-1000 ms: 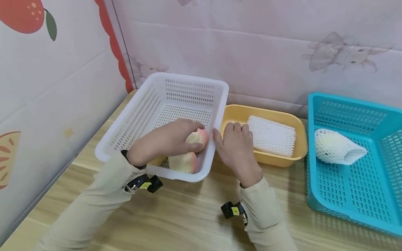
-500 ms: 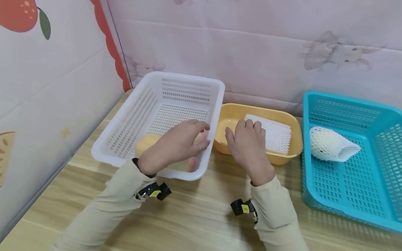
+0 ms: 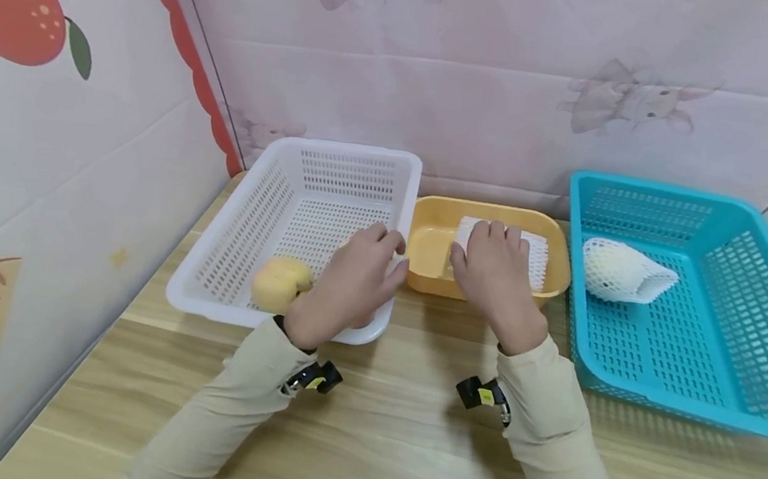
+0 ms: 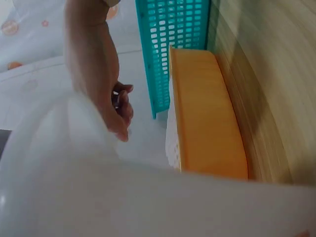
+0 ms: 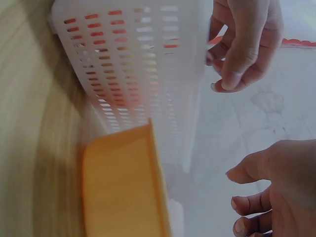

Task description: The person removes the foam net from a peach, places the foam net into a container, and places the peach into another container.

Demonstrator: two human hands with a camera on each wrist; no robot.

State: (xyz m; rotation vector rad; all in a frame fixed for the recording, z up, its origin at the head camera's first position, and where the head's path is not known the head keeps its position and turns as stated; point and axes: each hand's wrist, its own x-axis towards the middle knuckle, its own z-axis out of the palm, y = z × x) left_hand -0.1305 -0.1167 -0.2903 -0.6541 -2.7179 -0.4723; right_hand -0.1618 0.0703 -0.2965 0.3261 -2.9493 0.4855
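Observation:
In the head view, my left hand (image 3: 353,287) hovers over the right side of a white slotted basket (image 3: 213,252). Its fingers are loosely bent, and the right wrist view shows nothing held in them. A yellow peach (image 3: 279,283) lies to the left of that hand inside the basket; other fruit is mostly hidden beneath the hand. My right hand (image 3: 497,276) hangs over a yellow basin (image 3: 428,252), above white foam net sleeves (image 3: 536,261) that it partly covers. Nothing shows between its relaxed fingers in the right wrist view.
A teal basket (image 3: 705,414) stands to the right of the basin, holding a fruit in a white foam net (image 3: 625,273). All containers sit on a wooden table (image 3: 374,452) against a printed wall (image 3: 496,126). Each wrist wears a small black camera.
My left hand has risen off the peaches and shifted right, uncovering the yellow peach. My right hand has moved right, from the basin's left edge to over the foam net sleeves.

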